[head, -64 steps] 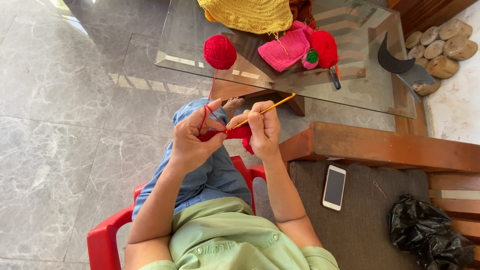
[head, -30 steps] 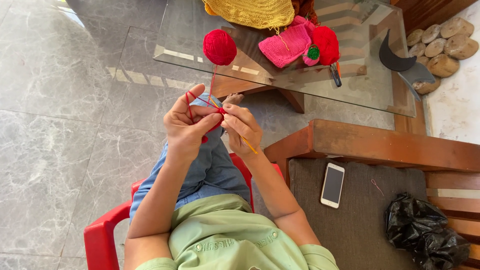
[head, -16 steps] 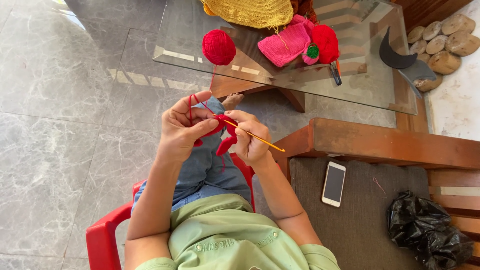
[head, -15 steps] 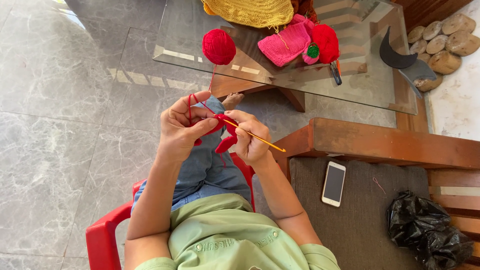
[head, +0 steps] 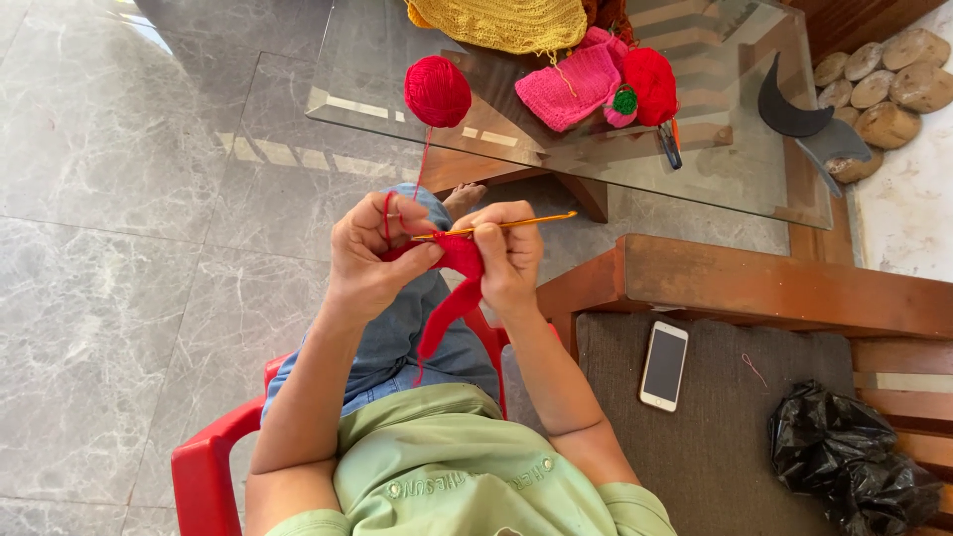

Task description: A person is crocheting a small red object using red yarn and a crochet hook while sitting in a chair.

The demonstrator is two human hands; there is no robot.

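Observation:
My left hand [head: 372,258] pinches the top of a red crochet piece [head: 452,288] and has the red yarn strand looped over its fingers. My right hand [head: 508,256] grips a yellow crochet hook [head: 516,224], held almost level with its tip toward the left hand. The red piece hangs down between the hands over my lap. The strand runs up to a red yarn ball [head: 438,90] on the glass table [head: 397,60].
On the table lie a yellow knitted piece [head: 506,20], a pink knitted piece [head: 571,84], a second red ball [head: 650,84] and scissors [head: 671,142]. A white phone [head: 664,364] and a black plastic bag [head: 854,462] rest on the bench at my right. I sit on a red plastic chair [head: 213,467].
The hook has swung from pointing down-right to nearly level, pointing right. Both hands have stayed together on the red piece, which hangs a little lower.

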